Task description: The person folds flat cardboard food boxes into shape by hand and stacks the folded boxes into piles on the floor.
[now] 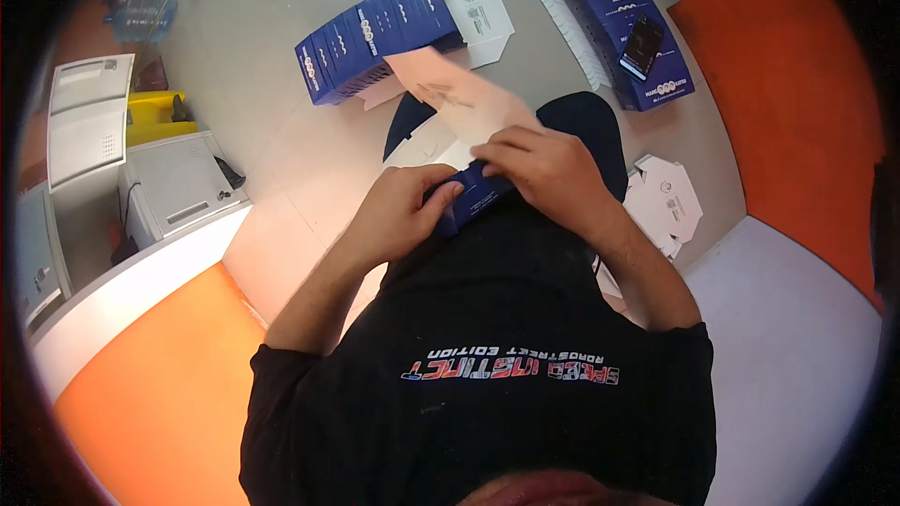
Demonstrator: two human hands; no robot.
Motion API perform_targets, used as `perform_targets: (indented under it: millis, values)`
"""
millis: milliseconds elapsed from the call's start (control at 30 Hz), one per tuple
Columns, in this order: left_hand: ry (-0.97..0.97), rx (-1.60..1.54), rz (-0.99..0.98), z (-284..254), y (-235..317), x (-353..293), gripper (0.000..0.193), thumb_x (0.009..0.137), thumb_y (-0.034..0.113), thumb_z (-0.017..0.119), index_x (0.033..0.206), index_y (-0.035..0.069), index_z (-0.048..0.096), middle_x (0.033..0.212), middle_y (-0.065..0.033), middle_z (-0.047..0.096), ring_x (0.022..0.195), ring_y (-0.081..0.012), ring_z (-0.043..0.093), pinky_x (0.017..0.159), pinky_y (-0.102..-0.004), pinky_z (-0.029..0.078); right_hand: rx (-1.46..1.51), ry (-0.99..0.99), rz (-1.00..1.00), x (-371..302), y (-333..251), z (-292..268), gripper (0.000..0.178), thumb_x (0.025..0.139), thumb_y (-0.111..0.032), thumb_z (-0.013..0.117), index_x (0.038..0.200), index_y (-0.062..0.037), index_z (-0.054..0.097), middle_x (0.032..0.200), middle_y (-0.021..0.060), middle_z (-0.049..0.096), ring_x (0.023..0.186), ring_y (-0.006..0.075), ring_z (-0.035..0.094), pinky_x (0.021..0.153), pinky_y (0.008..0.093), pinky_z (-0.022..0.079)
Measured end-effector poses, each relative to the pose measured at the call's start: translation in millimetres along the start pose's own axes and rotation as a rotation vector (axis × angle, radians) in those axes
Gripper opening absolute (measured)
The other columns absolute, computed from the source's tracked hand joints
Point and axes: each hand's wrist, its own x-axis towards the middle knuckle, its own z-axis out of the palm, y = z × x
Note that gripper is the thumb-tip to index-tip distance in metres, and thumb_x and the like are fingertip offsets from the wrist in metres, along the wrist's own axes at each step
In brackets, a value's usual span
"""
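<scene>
My left hand [403,211] and my right hand [548,169] both grip a flat dark blue cardboard box blank [473,197] held against my lap. Its pale inner flap [459,94] sticks up and away from me, blurred. The left thumb presses on the blue panel's left end. The right fingers curl over its top edge. Below the hands is my black printed shirt [525,319].
On the grey floor ahead lie a stack of folded blue boxes [375,37] and a second row of blue boxes [619,14] with a dark phone [642,45] on top. White flat blanks [667,201] lie at my right. A white and orange counter [150,337] curves around the left.
</scene>
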Motion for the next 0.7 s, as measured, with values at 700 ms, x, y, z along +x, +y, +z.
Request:
perform_targets:
  millis: [700]
  values:
    - [-0.158,-0.095,-0.033,6.5,-17.9,0.1,0.025,0.098,0.020,0.067,0.103,-0.004,0.072,0.075,-0.0093,0.069,0.066,-0.0145,0.061,0.063,-0.0340,0.049,0.019,0.042,-0.044,0.5,-7.8,9.9,0.023,0.081,-0.005,0.074,0.104,-0.0093,0.075,0.099,0.0031,0.072,0.083,0.0223,0.071,0.071,0.0342,0.057]
